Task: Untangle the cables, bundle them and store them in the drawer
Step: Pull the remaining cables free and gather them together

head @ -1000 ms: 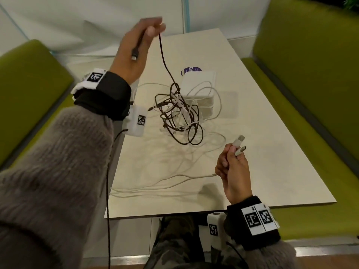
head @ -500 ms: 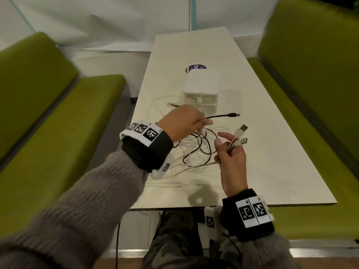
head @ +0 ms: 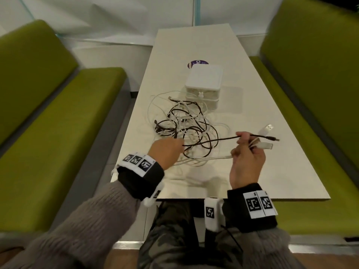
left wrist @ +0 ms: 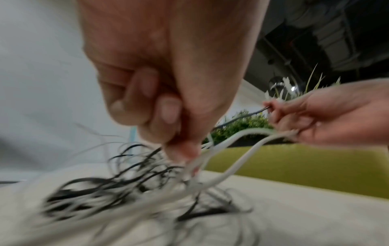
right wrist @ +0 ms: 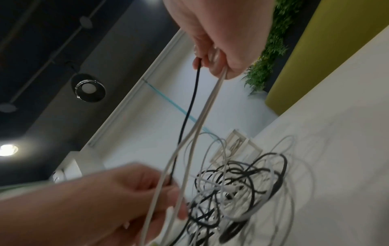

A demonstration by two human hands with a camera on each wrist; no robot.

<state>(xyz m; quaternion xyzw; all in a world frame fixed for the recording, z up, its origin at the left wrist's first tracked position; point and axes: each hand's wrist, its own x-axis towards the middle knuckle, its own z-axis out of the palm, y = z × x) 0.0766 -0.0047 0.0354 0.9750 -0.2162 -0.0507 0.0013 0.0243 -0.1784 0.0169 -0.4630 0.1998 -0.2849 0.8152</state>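
A tangle of black and white cables (head: 186,123) lies mid-table in front of a small white drawer box (head: 203,84), whose drawers look closed. My right hand (head: 242,139) grips the black cable near its plug (head: 274,139) together with two white USB cable ends (head: 267,129). My left hand (head: 179,145) pinches the same black cable (head: 211,141) farther left, so a short stretch runs between the hands. In the right wrist view the black cable (right wrist: 189,108) and white cables (right wrist: 207,106) run from my right hand (right wrist: 214,63) down past my left hand (right wrist: 147,191).
The pale table (head: 272,171) is narrow, with green benches to the left (head: 58,133) and right (head: 320,94). A purple round sticker (head: 197,63) sits behind the box. White cable loops trail toward the table's near-left edge (head: 174,164).
My left hand came down from high with the black cable end and passed it over. My right hand now holds that end with the white ones, and the left has slid left along the cable.
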